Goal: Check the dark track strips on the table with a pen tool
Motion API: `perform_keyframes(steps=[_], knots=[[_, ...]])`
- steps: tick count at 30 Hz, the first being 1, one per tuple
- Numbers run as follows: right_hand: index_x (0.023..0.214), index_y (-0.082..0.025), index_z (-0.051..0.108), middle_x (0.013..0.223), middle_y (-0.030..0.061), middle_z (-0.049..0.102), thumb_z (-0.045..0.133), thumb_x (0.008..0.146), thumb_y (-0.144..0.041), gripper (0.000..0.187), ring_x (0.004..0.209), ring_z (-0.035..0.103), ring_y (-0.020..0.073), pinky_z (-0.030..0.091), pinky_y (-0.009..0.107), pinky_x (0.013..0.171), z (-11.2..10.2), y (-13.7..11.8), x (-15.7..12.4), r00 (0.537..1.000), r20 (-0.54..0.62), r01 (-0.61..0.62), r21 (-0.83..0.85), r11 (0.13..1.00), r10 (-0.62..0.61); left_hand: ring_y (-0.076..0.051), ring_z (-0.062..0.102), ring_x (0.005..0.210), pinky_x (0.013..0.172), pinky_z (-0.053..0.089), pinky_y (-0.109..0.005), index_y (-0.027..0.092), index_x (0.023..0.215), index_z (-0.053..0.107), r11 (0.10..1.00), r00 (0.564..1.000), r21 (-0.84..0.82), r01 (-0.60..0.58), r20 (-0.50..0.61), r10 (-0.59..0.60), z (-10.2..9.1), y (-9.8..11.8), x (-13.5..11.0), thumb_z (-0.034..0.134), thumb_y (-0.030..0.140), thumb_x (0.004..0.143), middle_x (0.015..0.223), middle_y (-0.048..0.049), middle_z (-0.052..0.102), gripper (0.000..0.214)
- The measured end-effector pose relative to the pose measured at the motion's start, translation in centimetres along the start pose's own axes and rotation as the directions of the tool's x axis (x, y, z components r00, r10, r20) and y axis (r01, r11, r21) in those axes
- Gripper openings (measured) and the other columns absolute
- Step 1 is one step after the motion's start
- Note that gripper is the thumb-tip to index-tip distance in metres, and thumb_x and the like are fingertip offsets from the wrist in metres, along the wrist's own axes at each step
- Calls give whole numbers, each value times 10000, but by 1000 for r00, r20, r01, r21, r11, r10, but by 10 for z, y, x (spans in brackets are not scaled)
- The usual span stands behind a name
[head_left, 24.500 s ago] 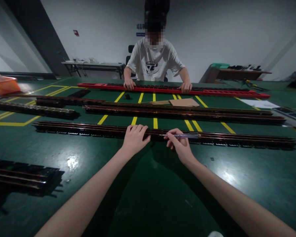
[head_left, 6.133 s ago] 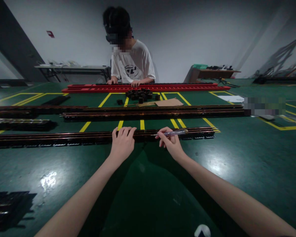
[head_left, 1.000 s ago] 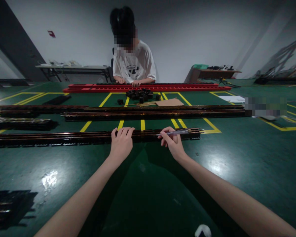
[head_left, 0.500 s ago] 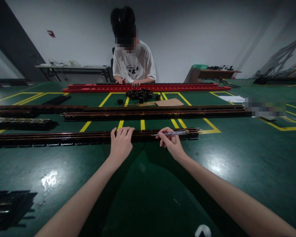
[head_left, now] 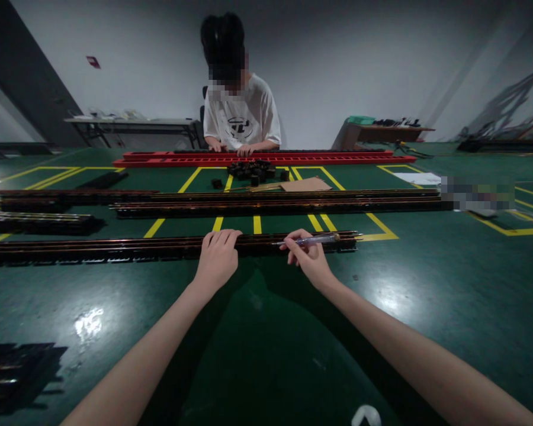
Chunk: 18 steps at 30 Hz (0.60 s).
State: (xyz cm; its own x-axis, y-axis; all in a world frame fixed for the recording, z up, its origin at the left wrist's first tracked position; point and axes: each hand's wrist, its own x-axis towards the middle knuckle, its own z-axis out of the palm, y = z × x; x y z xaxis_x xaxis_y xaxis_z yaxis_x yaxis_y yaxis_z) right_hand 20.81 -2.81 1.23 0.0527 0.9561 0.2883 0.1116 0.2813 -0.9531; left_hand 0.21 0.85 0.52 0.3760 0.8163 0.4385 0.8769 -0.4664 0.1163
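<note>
A long black rail assembly [head_left: 128, 248] with copper-coloured rods runs across the green surface in front of me. My left hand [head_left: 217, 257] lies over it, fingers bent across the top and far side; the fingertips are partly hidden. Farther right, my right hand [head_left: 307, 255] grips a slim screwdriver [head_left: 317, 239] with a clear handle. Its handle end points right, and its thin tip points left, close to the top of the rail. I cannot tell whether the tip touches anything.
Beyond lie a second black rail bundle [head_left: 284, 201], a piece of cardboard [head_left: 306, 184], several small black blocks [head_left: 251, 170] and red rails [head_left: 266, 158]. A co-worker [head_left: 242, 115] has both hands at the red rails. More rods [head_left: 9, 376] lie at the lower left.
The fingers of my left hand have drawn slightly closer together on the rail. My right hand and the screwdriver have hardly moved.
</note>
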Motion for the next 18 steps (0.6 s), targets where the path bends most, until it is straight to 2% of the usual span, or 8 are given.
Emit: perform_keyframes(steps=[5,11,18], knots=[[796,-195,534,725,8,634,584,798,-364,176,477,526,87,400,219,427,0,1,0,1000,-1,-1,-5,1000,1,-254,513,1106,993,324,-457,150,1156,539,1000,1000,13,6,13,-6,-1,1,0,386,245,834,1165,-115,602,369],[804,-199,537,728,3,634,580,806,-356,162,482,524,87,404,220,430,0,2,0,1000,-1,5,-14,1000,-5,-280,525,1074,951,348,-469,131,1150,548,998,1000,60,-3,11,3,0,1,2,387,432,870,1141,-132,605,441],[799,-189,534,717,4,631,581,803,-353,170,472,521,81,391,213,426,0,1,0,1000,1,2,0,1000,-2,-272,532,1062,942,354,-448,125,1123,560,996,1000,86,-4,-9,5,1,2,2,386,415,894,1121,-124,615,408]])
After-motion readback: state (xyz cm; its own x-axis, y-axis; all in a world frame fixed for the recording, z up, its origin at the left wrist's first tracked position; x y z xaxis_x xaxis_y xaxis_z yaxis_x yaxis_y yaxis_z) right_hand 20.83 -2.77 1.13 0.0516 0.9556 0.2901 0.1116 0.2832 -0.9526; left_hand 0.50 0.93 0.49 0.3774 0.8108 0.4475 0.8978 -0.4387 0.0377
